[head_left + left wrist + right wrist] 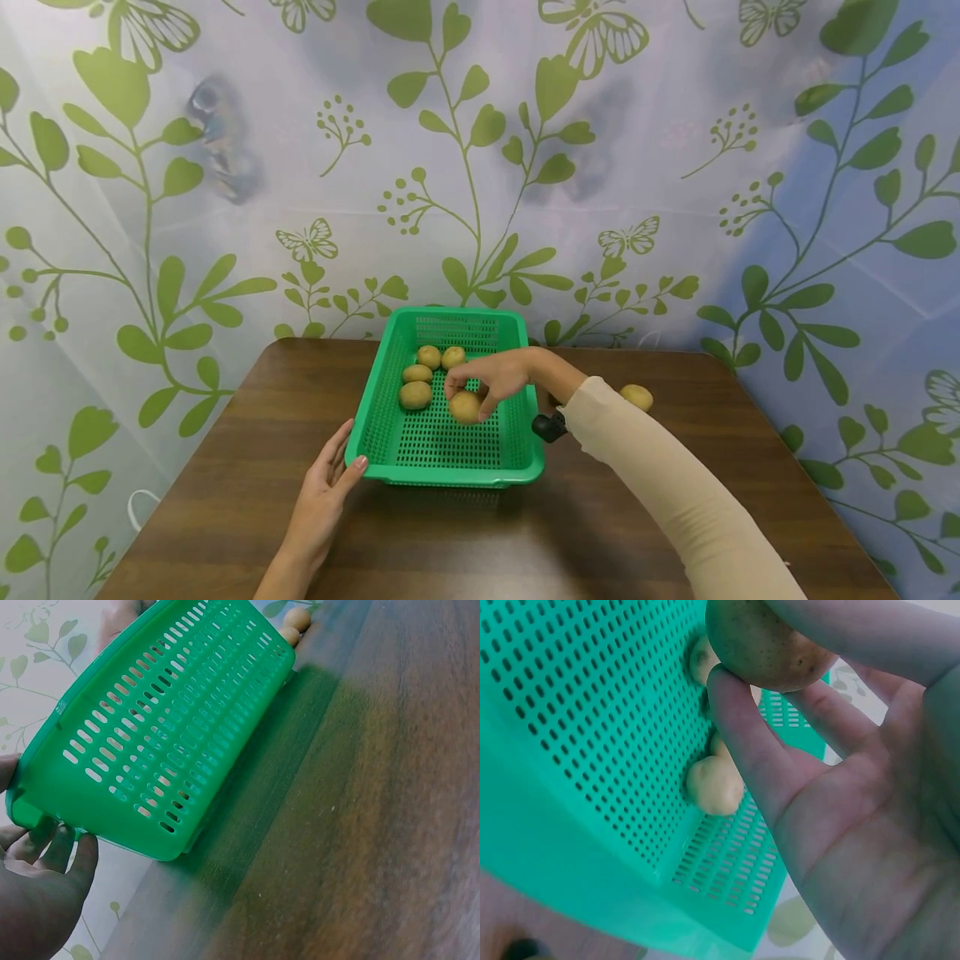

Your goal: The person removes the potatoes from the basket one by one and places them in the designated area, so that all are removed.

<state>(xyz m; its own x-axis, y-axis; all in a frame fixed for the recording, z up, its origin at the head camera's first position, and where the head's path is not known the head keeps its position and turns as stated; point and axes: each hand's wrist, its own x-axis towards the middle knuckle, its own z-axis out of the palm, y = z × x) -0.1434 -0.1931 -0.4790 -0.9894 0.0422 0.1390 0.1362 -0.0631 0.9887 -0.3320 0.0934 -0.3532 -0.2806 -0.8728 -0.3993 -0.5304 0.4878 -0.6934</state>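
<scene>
A green plastic basket (450, 477) with slotted walls stands on the wooden table. Its near left corner is gripped by my left hand (322, 483), thumb on top of the rim; in the left wrist view, fingers (58, 847) curl under that rim. My right hand (501, 375) pinches a potato (464, 410) between thumb and fingers above the basket's floor. The right wrist view shows this potato (769, 652) close up, partly covered by the hand. Several other potatoes (416, 395) lie inside, toward the basket's left and back.
On the table to the basket's right lies another potato (636, 396), partly behind the right sleeve (667, 500). A black device (549, 427) sits at the right wrist. Behind the table (247, 500) hangs a leaf-and-butterfly patterned curtain (337, 192).
</scene>
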